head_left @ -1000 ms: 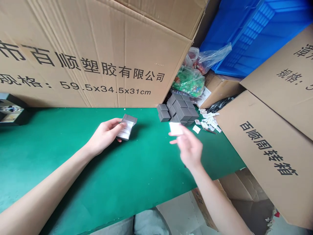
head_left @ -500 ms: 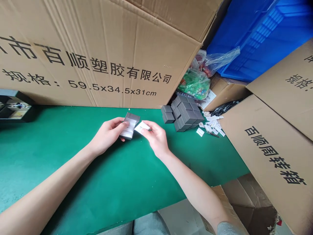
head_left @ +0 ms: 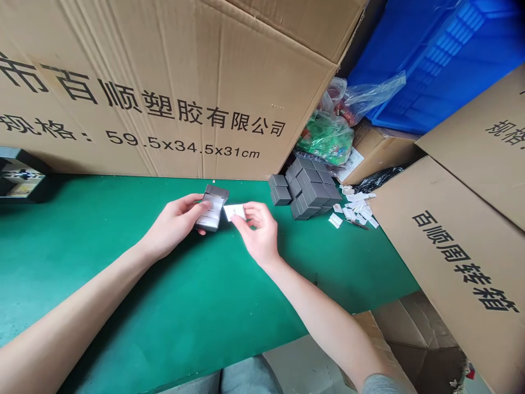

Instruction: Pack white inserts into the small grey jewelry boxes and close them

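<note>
My left hand (head_left: 174, 221) is closed around a small dark grey box (head_left: 216, 192), its thumb on the white face or insert inside. Between the thumb and fingers of my right hand (head_left: 261, 232) is a small white card (head_left: 233, 211) with faint print, just right of the box and apart from it. Farther right, a stack of grey boxes (head_left: 314, 189) of similar look stands on the green table (head_left: 197, 312). Beside that stack lies a loose pile of white cards (head_left: 359, 209).
A large cardboard carton (head_left: 164, 65) walls off the back. More cartons (head_left: 459, 246) and a blue plastic crate (head_left: 443, 65) stand at the right. Plastic bags (head_left: 326, 137) with green contents sit in the back corner. An open black case (head_left: 22, 175) is at the far left.
The white card in my right hand has turned flatter and shifted slightly left. My left hand and the grey box have moved a little left in the view, which has itself shifted slightly.
</note>
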The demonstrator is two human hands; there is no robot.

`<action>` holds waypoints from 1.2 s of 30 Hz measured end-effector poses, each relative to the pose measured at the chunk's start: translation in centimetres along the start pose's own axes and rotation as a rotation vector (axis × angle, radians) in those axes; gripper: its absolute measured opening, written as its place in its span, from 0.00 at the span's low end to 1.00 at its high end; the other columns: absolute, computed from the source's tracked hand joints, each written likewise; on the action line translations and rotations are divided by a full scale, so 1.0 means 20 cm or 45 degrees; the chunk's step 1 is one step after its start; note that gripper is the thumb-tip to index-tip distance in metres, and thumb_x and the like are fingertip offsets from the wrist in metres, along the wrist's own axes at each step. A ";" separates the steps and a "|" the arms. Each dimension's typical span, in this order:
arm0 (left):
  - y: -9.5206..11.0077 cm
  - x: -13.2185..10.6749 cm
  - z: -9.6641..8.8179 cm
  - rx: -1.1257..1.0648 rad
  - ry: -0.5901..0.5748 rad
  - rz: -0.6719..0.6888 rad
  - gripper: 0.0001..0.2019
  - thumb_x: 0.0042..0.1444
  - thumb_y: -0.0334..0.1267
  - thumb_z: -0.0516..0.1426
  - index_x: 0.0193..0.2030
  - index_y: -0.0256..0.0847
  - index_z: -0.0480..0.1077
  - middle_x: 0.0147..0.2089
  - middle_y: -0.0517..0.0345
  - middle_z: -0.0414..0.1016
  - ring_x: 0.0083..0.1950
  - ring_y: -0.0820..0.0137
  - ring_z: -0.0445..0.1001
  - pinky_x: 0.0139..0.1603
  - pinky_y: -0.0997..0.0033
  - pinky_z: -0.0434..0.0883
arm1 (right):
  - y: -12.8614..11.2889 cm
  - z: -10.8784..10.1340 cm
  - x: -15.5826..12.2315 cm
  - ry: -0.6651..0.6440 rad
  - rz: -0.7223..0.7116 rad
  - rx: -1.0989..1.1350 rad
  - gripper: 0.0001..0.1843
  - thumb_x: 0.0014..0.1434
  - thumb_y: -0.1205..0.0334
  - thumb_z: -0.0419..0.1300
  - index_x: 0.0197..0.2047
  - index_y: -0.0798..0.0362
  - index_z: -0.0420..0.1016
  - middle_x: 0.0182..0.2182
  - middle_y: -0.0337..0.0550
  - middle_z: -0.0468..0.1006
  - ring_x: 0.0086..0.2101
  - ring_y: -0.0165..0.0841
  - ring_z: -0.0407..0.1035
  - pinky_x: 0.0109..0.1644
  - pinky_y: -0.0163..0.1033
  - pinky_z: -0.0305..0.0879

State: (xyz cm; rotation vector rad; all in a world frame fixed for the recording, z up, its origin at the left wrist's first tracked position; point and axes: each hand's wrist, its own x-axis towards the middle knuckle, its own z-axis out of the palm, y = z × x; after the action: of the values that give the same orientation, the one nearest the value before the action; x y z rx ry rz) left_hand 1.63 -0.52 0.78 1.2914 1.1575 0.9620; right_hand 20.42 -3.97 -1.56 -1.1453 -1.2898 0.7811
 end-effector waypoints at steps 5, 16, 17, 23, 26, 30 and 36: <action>0.01 -0.01 -0.01 0.024 -0.026 -0.036 0.23 0.59 0.52 0.62 0.55 0.41 0.78 0.40 0.54 0.82 0.37 0.66 0.77 0.30 0.75 0.77 | 0.00 -0.02 0.00 -0.037 -0.456 -0.284 0.10 0.68 0.55 0.59 0.45 0.49 0.80 0.43 0.47 0.84 0.44 0.36 0.79 0.49 0.42 0.79; 0.04 -0.07 0.08 -0.055 -0.108 -0.117 0.26 0.56 0.53 0.65 0.56 0.39 0.76 0.47 0.50 0.83 0.41 0.63 0.81 0.38 0.68 0.83 | 0.03 -0.03 0.03 -0.032 -0.737 -0.605 0.11 0.69 0.60 0.59 0.44 0.45 0.84 0.39 0.46 0.84 0.41 0.39 0.77 0.51 0.49 0.77; 0.05 -0.07 0.09 -0.058 -0.099 -0.125 0.26 0.56 0.53 0.65 0.56 0.39 0.76 0.46 0.50 0.83 0.41 0.63 0.81 0.38 0.68 0.83 | 0.03 -0.03 0.03 -0.032 -0.740 -0.625 0.11 0.69 0.60 0.59 0.45 0.45 0.84 0.39 0.46 0.84 0.41 0.39 0.77 0.51 0.49 0.77; 0.03 -0.07 0.10 -0.053 -0.127 -0.102 0.26 0.57 0.53 0.64 0.57 0.39 0.75 0.49 0.50 0.83 0.42 0.63 0.82 0.39 0.67 0.83 | 0.04 -0.01 0.03 -0.061 -0.761 -0.696 0.12 0.70 0.61 0.57 0.44 0.45 0.84 0.40 0.46 0.85 0.40 0.37 0.77 0.48 0.45 0.77; 0.02 -0.07 0.09 -0.045 -0.156 -0.075 0.25 0.58 0.51 0.64 0.58 0.39 0.75 0.51 0.49 0.83 0.43 0.61 0.82 0.40 0.66 0.83 | 0.06 -0.01 0.03 -0.065 -0.760 -0.727 0.13 0.70 0.61 0.57 0.45 0.46 0.84 0.40 0.46 0.84 0.41 0.37 0.77 0.49 0.43 0.77; 0.01 -0.07 0.08 0.009 -0.172 -0.056 0.25 0.58 0.51 0.63 0.59 0.40 0.75 0.51 0.50 0.83 0.42 0.62 0.82 0.40 0.66 0.83 | 0.06 -0.01 0.03 -0.072 -0.736 -0.748 0.14 0.71 0.62 0.55 0.45 0.48 0.85 0.38 0.47 0.82 0.39 0.36 0.77 0.46 0.41 0.76; 0.00 -0.06 0.07 0.129 -0.228 -0.009 0.23 0.60 0.53 0.60 0.55 0.41 0.78 0.46 0.54 0.84 0.41 0.63 0.81 0.37 0.70 0.80 | 0.06 -0.01 0.02 -0.013 -0.739 -0.788 0.14 0.71 0.63 0.56 0.47 0.46 0.85 0.36 0.45 0.81 0.37 0.34 0.75 0.44 0.39 0.74</action>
State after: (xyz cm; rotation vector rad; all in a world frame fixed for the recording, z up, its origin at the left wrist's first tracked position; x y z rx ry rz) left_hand 2.78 -2.06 0.84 1.4231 1.0818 0.7741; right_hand 20.90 -3.33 -2.51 -1.1369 -1.8210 -0.0565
